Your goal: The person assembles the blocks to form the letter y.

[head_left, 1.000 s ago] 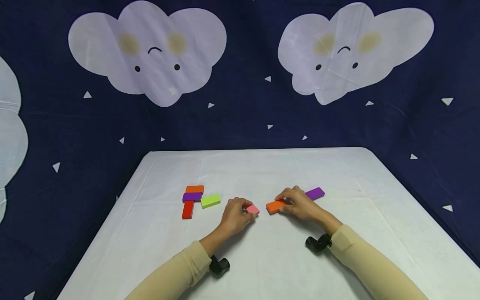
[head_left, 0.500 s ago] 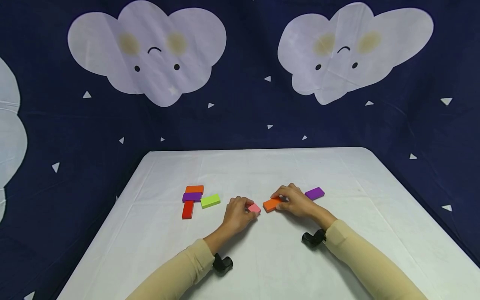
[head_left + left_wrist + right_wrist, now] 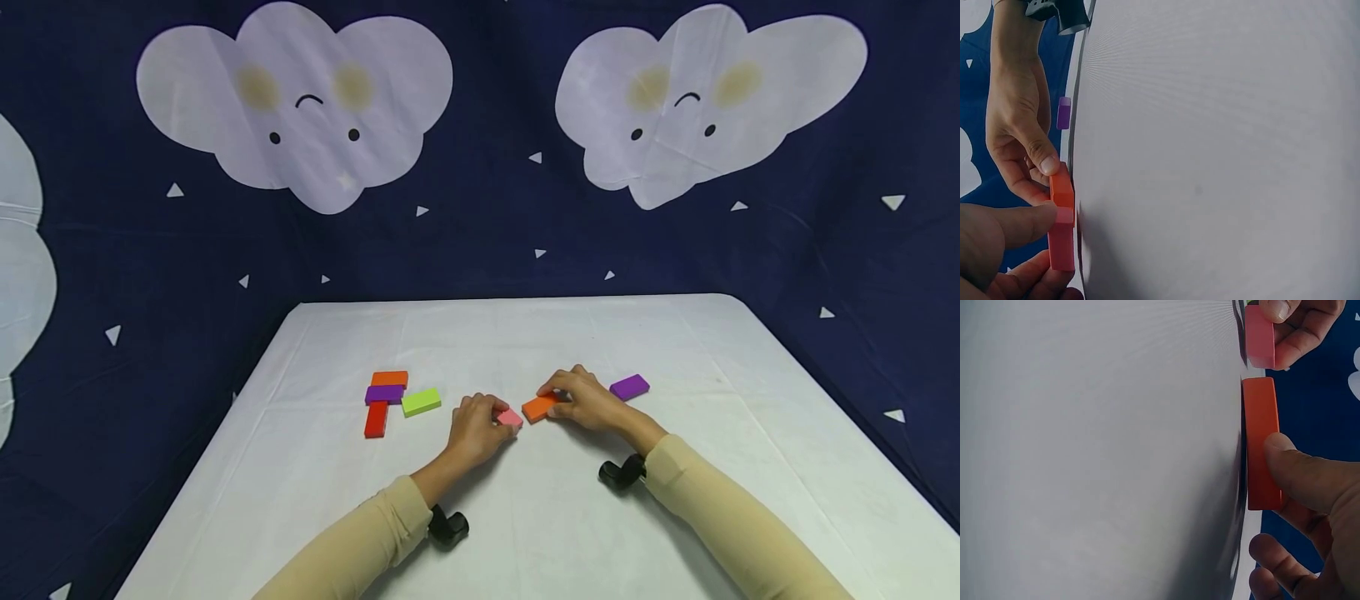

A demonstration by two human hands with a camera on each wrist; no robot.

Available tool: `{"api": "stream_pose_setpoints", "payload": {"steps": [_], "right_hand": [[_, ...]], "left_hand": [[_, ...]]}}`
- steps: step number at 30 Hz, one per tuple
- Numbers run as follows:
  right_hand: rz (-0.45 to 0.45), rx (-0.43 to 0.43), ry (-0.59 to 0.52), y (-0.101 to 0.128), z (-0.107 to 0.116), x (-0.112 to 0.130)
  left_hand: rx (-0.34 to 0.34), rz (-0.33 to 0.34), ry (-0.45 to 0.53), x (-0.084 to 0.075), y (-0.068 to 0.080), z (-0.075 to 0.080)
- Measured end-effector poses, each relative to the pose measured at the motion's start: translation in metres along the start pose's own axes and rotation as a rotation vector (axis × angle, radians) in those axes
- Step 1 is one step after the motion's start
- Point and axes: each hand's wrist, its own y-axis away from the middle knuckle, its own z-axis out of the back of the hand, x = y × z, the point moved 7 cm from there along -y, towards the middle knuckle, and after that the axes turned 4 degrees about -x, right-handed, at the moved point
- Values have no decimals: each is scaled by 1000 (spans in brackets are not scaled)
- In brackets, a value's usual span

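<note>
My left hand [image 3: 474, 431] pinches a pink block [image 3: 510, 418] between thumb and fingers at the middle of the white table. Just right of it, my right hand [image 3: 588, 402] pinches an orange block [image 3: 538, 407], its thumb on the near long side. In the right wrist view a narrow gap shows between the end of the orange block [image 3: 1261, 444] and the pink block [image 3: 1260, 337]. Beyond the right hand lies a purple block [image 3: 629, 387], apart from the others.
To the left, an orange block [image 3: 390, 379], a purple block [image 3: 385, 394] and a red block [image 3: 376, 419] lie against each other in a T-like shape. A lime green block [image 3: 422, 402] sits beside them. A dark blue cloth with clouds [image 3: 480, 242] hangs behind the table [image 3: 517, 325].
The right hand has brought the orange block leftward, closer to the pink one. My left hand has shifted slightly right with the pink block. The other blocks have stayed put.
</note>
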Motion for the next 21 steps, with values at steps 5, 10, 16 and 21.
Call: {"api": "stream_pose_setpoints", "payload": {"steps": [5, 10, 16, 21], "right_hand": [[-4, 11, 8, -2, -1, 1], [-9, 20, 12, -3, -2, 1], [-19, 21, 8, -2, -3, 1], [-36, 9, 16, -1, -1, 0]], "left_hand": [[-5, 2, -17, 0, 0, 0], [-3, 1, -23, 0, 0, -1], [-1, 13, -9, 1, 0, -1], [4, 22, 17, 0, 1, 2]]}}
